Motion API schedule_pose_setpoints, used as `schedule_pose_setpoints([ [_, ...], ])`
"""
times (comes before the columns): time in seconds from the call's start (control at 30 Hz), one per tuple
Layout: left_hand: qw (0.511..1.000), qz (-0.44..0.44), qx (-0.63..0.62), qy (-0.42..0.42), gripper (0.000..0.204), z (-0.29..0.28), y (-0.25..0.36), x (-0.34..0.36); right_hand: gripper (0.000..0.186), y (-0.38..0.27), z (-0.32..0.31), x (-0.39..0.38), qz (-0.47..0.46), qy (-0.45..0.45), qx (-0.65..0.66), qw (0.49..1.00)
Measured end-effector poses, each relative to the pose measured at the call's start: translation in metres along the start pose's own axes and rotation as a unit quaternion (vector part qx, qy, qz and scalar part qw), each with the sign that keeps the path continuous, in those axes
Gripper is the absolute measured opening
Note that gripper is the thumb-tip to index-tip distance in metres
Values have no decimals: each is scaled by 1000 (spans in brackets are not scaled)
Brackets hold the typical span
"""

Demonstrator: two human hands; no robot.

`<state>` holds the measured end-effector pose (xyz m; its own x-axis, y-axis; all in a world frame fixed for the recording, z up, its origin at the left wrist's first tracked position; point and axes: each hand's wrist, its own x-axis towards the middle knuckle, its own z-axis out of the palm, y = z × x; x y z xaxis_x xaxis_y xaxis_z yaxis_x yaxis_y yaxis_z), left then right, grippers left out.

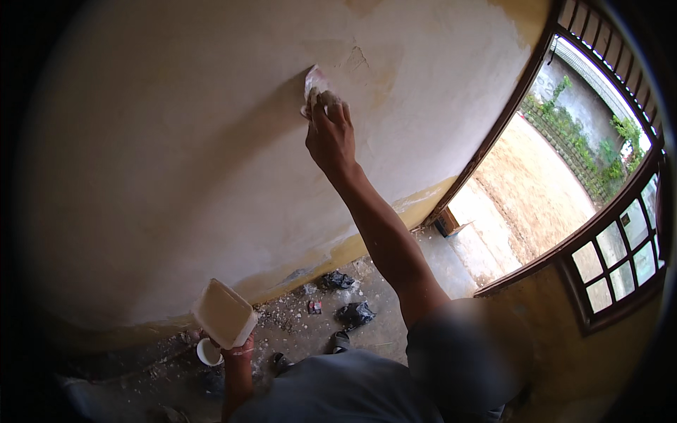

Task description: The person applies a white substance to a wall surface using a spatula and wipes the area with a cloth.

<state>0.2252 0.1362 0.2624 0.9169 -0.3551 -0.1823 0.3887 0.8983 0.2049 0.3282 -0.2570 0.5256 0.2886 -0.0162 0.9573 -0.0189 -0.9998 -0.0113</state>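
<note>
My right hand (330, 137) is raised at the end of an outstretched arm, its fingers closed round a pale, smeared putty scraper (314, 79). The scraper's blade is at the wall (197, 113), which is coated whitish with yellow patches; whether it touches cannot be told for certain. A small crack (360, 56) shows just right of and above the blade. Low on the left, my left hand (241, 347) grips a shallow cream-white tray (224, 315) from beneath. White residue marks that hand's fingers. The tray is tilted, with a pale inside surface.
A white pot (209, 352) stands on the floor below the tray. White crumbs, crumpled black plastic bags (356, 314) and a small red packet (314, 307) lie along the wall's foot. On the right are an open doorway (529, 176), a cardboard box (450, 224) and a paned window (613, 264).
</note>
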Motion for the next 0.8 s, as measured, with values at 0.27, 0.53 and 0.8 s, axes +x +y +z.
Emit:
schedule_pose_setpoints([
  [0.27, 997, 16, -10, -81, 62, 6, -6, 0, 18, 92, -70, 41, 517, 159, 320, 778],
  [0.53, 992, 51, -25, -117, 61, -13, 7, -10, 29, 41, -46, 89, 451, 59, 138, 880],
  [0.8, 999, 33, -10, -29, 64, -17, 8, -9, 27, 13, -57, 68, 232, 0, 33, 972],
])
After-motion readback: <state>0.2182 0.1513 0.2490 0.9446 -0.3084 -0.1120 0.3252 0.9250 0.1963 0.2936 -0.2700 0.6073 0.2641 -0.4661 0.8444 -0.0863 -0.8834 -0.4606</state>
